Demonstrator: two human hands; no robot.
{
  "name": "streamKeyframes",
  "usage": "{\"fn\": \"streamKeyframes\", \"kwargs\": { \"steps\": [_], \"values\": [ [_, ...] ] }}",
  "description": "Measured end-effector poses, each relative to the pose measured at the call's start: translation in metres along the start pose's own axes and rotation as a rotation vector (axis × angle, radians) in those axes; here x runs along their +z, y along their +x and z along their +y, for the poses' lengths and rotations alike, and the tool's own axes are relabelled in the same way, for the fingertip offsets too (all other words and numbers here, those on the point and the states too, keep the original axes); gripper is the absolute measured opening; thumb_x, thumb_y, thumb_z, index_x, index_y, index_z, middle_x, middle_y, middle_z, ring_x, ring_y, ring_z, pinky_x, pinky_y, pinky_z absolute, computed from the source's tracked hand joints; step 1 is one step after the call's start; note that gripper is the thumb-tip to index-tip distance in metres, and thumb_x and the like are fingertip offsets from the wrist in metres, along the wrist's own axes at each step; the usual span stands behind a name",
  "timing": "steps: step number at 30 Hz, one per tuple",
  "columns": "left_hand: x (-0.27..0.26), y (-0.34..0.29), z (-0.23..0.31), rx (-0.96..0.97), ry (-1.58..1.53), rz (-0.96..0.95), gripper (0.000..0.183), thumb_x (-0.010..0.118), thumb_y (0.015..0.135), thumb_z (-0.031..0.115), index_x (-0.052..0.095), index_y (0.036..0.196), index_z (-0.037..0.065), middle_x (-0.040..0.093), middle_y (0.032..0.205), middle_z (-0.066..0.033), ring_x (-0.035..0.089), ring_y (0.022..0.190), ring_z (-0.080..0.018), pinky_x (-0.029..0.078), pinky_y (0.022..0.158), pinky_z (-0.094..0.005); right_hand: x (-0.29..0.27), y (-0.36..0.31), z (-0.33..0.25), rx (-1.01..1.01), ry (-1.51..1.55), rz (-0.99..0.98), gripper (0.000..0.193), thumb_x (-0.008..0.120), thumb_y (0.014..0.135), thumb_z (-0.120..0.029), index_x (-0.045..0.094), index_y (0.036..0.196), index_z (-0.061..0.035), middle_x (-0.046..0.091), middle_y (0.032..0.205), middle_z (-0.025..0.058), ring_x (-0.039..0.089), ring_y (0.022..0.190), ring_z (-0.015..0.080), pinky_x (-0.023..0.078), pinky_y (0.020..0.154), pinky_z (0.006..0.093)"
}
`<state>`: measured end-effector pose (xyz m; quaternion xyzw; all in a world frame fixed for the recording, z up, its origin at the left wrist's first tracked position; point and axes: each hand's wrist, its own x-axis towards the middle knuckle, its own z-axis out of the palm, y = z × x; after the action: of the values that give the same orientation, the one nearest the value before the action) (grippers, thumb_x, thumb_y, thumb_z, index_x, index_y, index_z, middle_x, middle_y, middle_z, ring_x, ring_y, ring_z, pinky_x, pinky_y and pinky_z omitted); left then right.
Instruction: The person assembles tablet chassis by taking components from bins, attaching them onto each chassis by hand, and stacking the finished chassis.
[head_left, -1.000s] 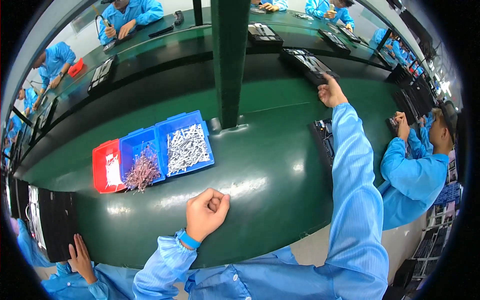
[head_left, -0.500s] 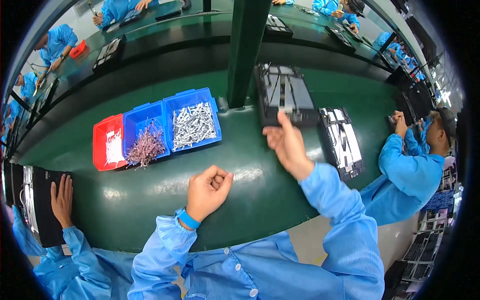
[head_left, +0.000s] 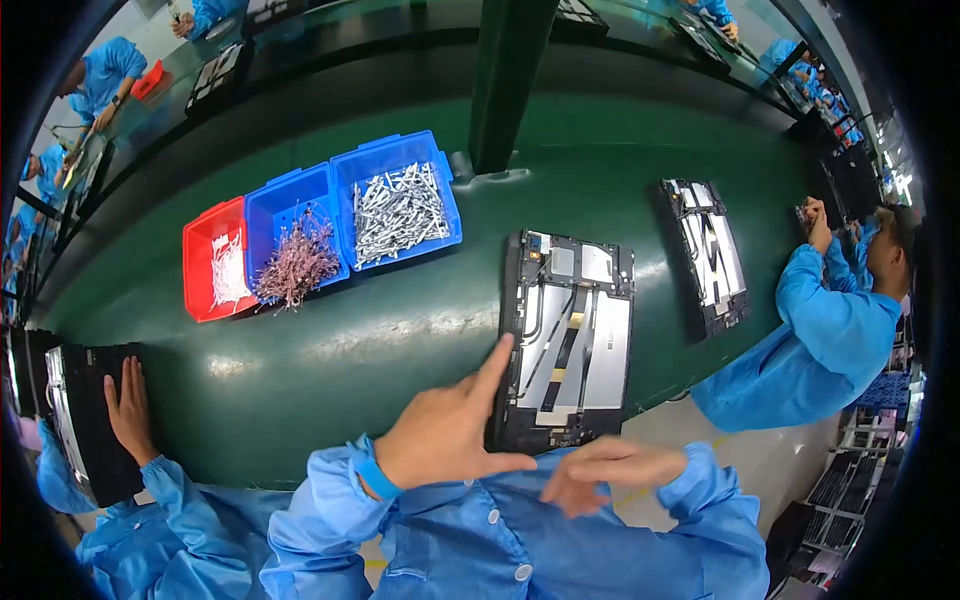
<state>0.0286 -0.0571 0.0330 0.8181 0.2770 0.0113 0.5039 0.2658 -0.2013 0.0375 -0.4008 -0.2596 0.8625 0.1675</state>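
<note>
A black opened tablet-like device (head_left: 570, 340) lies on the green workbench in front of me, its silver battery-like panels, black cables and circuit boards facing up. My left hand (head_left: 440, 430), a blue band at its wrist, has thumb and forefinger spread around the device's lower left corner. The forefinger rests along the left edge. Just below the near edge is my right hand (head_left: 612, 468), slightly blurred, with its fingers stretched out to the left and nothing seen in them. Whether it touches the device I cannot tell.
A red bin (head_left: 213, 308) of white strips stands beside a blue bin (head_left: 262, 190) of thin reddish wires and another blue bin (head_left: 385, 155) of silver-white pieces. A second opened device (head_left: 705, 255) lies to the right. Behind the bins rises a green post (head_left: 500, 90). Co-workers sit on both sides.
The device has come from the far side of the bench to right in front of me. My right hand has drawn back toward me. My left hand has uncurled and moved right to the device's edge.
</note>
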Motion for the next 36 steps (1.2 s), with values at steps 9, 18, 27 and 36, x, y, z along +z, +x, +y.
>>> {"fn": "streamKeyframes", "kwargs": {
  "steps": [9,18,27,36],
  "values": [
    [0.029,-0.011,0.002,0.183,0.504,0.148,0.103,0.08,0.073,0.041,0.026,0.156,0.01,0.054,0.085,-0.0104,0.062,0.07,-0.0274,0.052,0.056,-0.0382,-0.099,0.019,-0.095,-0.594,-1.232,1.279,0.042,0.063,0.096,-0.03,0.057,0.129,-0.005,0.054,0.12,0.0211,0.063,0.077,0.0303,0.053,0.072,0.0373],
    [0.03,-0.034,0.009,0.109,0.581,0.118,0.098,0.08,0.073,0.034,0.031,0.154,0.009,0.052,0.086,-0.0096,0.06,0.069,-0.0235,0.052,0.057,-0.0337,-0.067,0.07,-0.114,-0.441,-1.453,1.23,0.045,0.053,0.099,-0.037,0.055,0.101,0.0077,0.055,0.105,0.0299,0.064,0.075,0.0482,0.054,0.068,0.0519],
    [0.018,-0.052,-0.003,0.175,0.435,0.081,0.097,0.079,0.077,0.031,0.026,0.155,0.006,0.058,0.085,-0.0129,0.061,0.071,-0.0234,0.053,0.055,-0.0344,-0.062,0.076,-0.109,-0.573,-1.387,1.175,0.039,0.054,0.1,-0.034,0.059,0.101,0.0047,0.055,0.101,0.0238,0.062,0.072,0.0428,0.053,0.066,0.0491],
    [-0.063,-0.042,-0.054,-0.094,0.59,1.119,0.038,0.081,0.077,0.011,0.068,0.112,0.006,0.056,0.079,-0.008,0.059,0.065,-0.0207,0.049,0.057,-0.0355,-0.077,0.072,-0.103,-0.75,-1.11,1.053,0.033,0.05,0.103,-0.03,0.065,0.103,-0.0007,0.058,0.098,0.0154,0.063,0.085,0.0345,0.05,0.076,0.0417]
  ]
}}
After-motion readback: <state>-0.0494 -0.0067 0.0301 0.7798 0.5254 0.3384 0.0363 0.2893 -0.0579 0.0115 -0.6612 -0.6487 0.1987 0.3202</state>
